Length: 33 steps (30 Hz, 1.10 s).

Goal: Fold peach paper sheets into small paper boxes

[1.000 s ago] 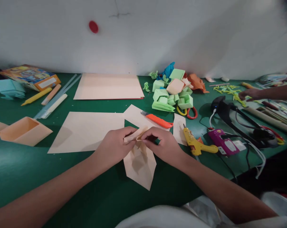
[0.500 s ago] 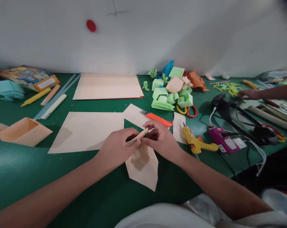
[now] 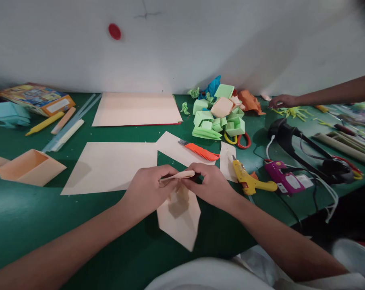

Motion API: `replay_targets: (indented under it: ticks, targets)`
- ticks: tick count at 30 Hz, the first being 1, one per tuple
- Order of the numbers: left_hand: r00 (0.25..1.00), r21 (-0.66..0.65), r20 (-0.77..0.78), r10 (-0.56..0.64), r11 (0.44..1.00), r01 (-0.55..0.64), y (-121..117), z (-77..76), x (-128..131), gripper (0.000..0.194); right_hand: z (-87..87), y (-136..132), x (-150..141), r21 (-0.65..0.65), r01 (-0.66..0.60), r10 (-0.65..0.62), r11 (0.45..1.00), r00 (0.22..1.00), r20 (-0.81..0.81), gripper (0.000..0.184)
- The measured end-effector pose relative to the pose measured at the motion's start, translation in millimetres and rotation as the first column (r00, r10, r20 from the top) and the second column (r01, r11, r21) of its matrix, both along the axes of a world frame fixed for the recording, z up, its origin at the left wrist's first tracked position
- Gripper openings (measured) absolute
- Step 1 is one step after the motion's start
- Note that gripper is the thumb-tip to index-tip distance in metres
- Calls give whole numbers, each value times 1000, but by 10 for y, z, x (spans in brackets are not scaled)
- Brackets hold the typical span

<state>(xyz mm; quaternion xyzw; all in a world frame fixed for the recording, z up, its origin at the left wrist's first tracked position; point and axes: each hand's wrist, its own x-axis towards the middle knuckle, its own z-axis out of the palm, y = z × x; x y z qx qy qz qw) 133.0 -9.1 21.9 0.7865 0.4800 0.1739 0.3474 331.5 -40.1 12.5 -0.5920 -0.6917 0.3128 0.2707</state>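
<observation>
A piece of folded cream paper (image 3: 179,217) is held between my two hands over the green table, its pointed lower end hanging toward me. My left hand (image 3: 154,184) is closed on the left part of its upper edge. On the right part my right hand (image 3: 207,182) pinches the same edge with thumb and fingers. Beyond the hands, an orange utility knife (image 3: 202,152) lies on a cut cream sheet (image 3: 173,146). A larger cream sheet (image 3: 116,165) lies flat to the left. Some fingertips are hidden behind the paper.
A yellow glue gun (image 3: 253,183), a purple power strip (image 3: 285,177) and a black device (image 3: 309,153) with cables lie at right. Folded green paper pieces (image 3: 203,119) are heaped behind scissors (image 3: 243,141). A folded paper box (image 3: 34,165) stands left. Another person's hand (image 3: 283,101) reaches in.
The paper's upper edge has turned nearly level, and its lower tip has swung slightly down and left. My right hand has lowered a little. The other person's hand has moved left along the table.
</observation>
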Motion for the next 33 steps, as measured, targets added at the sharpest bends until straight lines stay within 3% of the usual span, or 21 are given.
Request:
replay_targets:
  ticks: [4, 8, 19, 24, 33]
  targets:
    - [1000, -5, -24, 14, 1000, -14, 11, 6, 11, 24, -34, 12, -20, 78, 19, -28, 997, 993, 115, 29]
    - [999, -6, -34, 37, 999, -38, 36, -21, -7, 24, -27, 24, -28, 65, 11, -18, 998, 994, 105, 37]
    - [1000, -81, -1, 31, 996, -31, 35, -21, -14, 18, 24, 57, 28, 19, -27, 21, 999, 973, 229, 41]
    - [997, -150, 41, 66, 987, -59, 39, -54, -43, 25, 21, 69, 4, 29, -42, 34, 999, 969, 244, 36]
    - [999, -14, -20, 30, 999, -30, -4, -64, -4, 13, 116, 68, 62, 0, -148, 141, 989, 947, 288, 29]
